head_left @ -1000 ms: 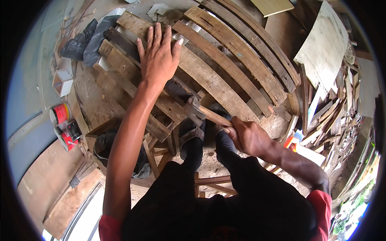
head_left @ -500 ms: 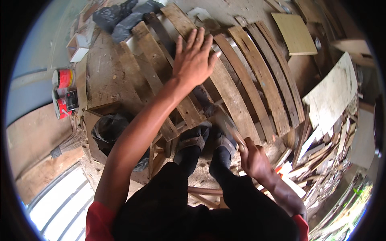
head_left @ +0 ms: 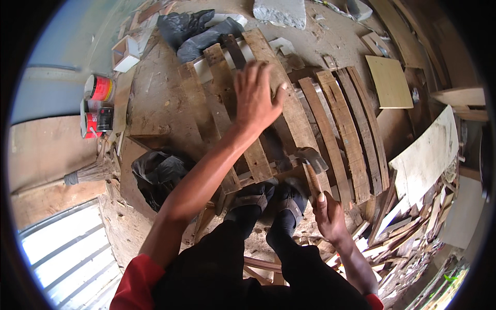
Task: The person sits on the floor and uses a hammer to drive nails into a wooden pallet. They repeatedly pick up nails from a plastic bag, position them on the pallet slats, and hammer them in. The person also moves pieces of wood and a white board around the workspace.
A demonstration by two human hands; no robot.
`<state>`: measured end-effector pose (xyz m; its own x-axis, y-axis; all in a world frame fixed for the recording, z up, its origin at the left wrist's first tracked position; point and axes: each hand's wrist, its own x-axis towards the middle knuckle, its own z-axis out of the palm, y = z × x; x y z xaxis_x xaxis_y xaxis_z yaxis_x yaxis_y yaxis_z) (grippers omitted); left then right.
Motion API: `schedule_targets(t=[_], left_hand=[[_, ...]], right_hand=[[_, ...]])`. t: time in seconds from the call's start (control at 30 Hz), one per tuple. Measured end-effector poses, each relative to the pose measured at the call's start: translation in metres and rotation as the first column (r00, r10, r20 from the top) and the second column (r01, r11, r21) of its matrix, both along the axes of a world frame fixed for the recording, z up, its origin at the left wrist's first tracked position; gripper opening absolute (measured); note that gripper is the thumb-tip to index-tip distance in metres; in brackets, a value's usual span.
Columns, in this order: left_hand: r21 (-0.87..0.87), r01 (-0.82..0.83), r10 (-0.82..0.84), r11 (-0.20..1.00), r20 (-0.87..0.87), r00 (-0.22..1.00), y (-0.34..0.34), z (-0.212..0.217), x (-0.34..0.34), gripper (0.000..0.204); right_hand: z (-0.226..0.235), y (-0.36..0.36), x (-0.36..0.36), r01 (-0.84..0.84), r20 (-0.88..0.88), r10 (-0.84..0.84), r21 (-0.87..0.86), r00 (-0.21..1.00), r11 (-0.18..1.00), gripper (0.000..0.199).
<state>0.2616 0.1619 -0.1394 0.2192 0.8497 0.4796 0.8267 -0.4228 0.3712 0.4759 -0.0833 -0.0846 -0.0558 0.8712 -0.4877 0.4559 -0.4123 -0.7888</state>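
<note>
Head view: my right grip clasped the hammer, its head over the near end of the long board; my left grip, loose-fingered, held nothing — clear fingers and controlled swings, I judged, mattered.

Hammer head dark grey, handle brown. Planks mottled brown, one slat near-black. Bags black. Can red with yellow band. Board pale yellow. Sheet off-white, grey smudges. Sleeve red. Trousers black. Wall blue-grey. Box white outside, brown inside.
</note>
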Motion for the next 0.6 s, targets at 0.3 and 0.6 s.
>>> schedule_targets(t=[0.3,0.6], left_hand=[[-0.233,-0.418,0.299,0.878,-0.413,0.86,0.025,0.009,-0.046,0.096],[-0.329,-0.382,0.255,0.863,-0.368,0.894,0.008,0.015,-0.028,0.087]], right_hand=[[-0.007,-0.007,-0.007,0.01,0.114,-0.017,0.057,0.993,0.998,0.053],[-0.013,-0.014,-0.005,-0.005,0.139,0.007,-0.01,0.99,1.0,0.06]])
